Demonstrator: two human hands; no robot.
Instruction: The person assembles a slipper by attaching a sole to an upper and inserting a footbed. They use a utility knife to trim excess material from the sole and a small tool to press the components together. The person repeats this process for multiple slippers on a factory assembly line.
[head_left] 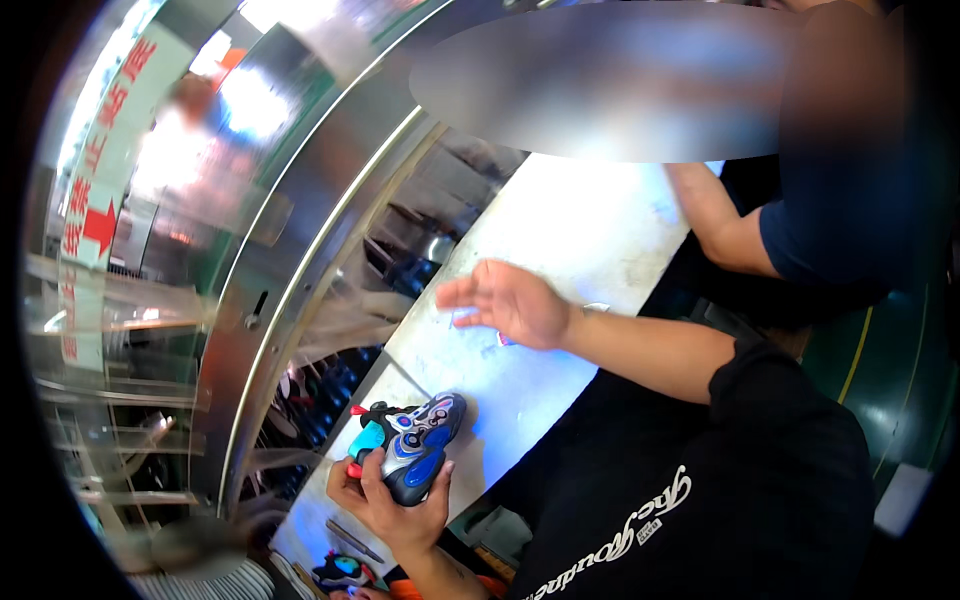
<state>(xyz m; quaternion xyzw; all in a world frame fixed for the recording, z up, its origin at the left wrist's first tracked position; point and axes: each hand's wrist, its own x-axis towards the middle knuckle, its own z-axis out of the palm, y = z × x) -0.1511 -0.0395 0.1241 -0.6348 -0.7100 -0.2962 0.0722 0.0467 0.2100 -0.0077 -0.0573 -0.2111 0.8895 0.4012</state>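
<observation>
A sneaker (425,445) in black, blue and silver, with teal and red parts, is in my left hand (400,505). My fingers and thumb wrap its near side, and it is tilted over the white worktable (520,395). My right hand (510,305) is raised above the table farther off, fingers stretched out and holding nothing. Below it a small coloured piece (503,340) lies on the table, too small to name.
A metal machine frame (290,290) with clear plastic strips curves along the left. Another shoe (343,570) and a thin rod (352,540) lie at the table's near end. Across the table, a co-worker's bare forearm (715,215) reaches in from a dark blue sleeve.
</observation>
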